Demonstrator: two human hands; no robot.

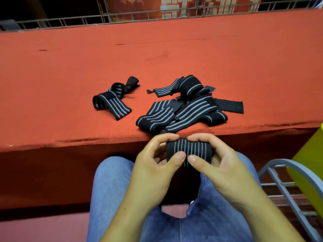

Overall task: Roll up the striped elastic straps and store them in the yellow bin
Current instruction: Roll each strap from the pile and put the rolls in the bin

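Observation:
A black strap with grey stripes, partly rolled, is held over my lap just in front of the table edge. My left hand pinches its left end with thumb and curled fingers. My right hand pinches its right end the same way. A loose tail of that strap runs up onto the table. A pile of several unrolled striped straps lies near the front edge. One more strap lies apart to the left. The yellow bin shows at the right edge, below table height.
The red felt table stretches wide and deep. A grey metal rack stands at lower right beside the bin. A wire fence and red panel line the far side. My legs in blue jeans sit under the hands.

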